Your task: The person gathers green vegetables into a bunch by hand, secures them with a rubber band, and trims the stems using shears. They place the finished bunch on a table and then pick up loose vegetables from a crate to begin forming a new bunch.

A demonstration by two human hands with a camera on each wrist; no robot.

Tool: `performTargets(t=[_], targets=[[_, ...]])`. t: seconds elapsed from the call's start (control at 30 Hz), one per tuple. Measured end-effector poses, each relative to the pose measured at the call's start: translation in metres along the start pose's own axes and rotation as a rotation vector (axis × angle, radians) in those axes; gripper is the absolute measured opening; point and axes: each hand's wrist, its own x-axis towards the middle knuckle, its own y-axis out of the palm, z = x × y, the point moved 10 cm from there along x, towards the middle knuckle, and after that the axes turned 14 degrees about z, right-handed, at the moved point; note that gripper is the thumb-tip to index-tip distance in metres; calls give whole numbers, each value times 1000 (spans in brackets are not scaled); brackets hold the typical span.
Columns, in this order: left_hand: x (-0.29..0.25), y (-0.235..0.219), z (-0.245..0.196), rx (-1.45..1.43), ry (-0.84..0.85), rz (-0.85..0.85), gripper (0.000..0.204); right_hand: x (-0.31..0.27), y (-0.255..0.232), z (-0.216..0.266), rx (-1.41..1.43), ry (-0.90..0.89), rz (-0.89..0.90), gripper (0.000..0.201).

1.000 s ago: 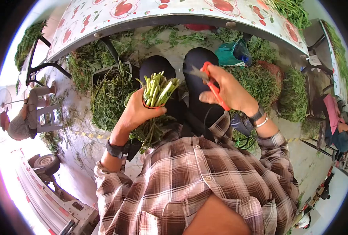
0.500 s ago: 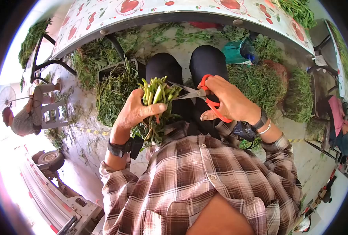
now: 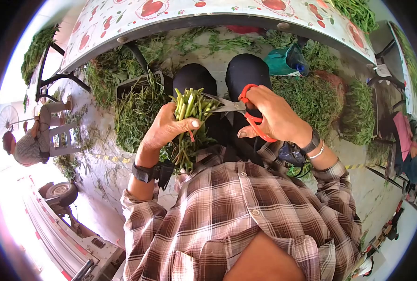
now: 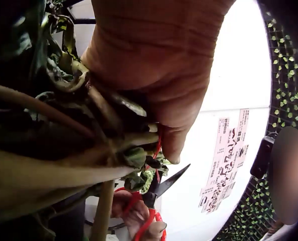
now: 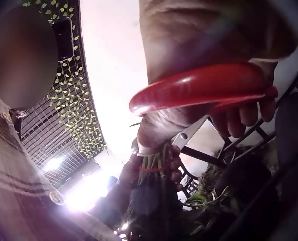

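The left hand (image 3: 164, 129) grips a bundle of green stems (image 3: 189, 107), cut ends upward and leaves hanging below the fist. A red band (image 5: 154, 169) circles the stems in the right wrist view. In the right hand (image 3: 279, 117) are red-handled scissors (image 3: 232, 106), fingers and thumb through the loops. Their parted blades reach the right side of the stem ends. The left wrist view shows the blade (image 4: 173, 181) below the left thumb, close to the stems; whether it touches them I cannot tell.
A patterned table (image 3: 180, 10) spans the top. Crates of greens (image 3: 138, 117) stand at left, and heaps of greens (image 3: 307, 100) at right beside a teal bag (image 3: 283, 61). Someone sits at far left by a grey stool (image 3: 60, 139).
Over the last second the right hand has brought the scissors left to the stem ends. The left hand has turned the bundle slightly, and the stems now stand more upright.
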Motion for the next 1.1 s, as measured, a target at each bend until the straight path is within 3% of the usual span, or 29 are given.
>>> performTargets(t=[0.3,0.57,0.63,0.77,0.93,1.0,1.1], targets=[[10,9,7,193,-24,42,56,13,3,11,-20,-93,-57,59],[6,16,5,72,-42,67,50,9,17,-5,-11,-62,-5,48],[4,12,3,87,-43,46,47,5,25,-29,404,28,34,51],[-3,6,6,32,-20,36,51,-3,15,-35,100,84,85,60],[-1,11,3,36,-60,59,59,2,23,-28,138,38,129,69],[3,18,-4,70,29,100,66,6,24,-23,141,42,163,72],[5,19,-6,90,1,74,64,8,6,-3,14,-87,14,71]])
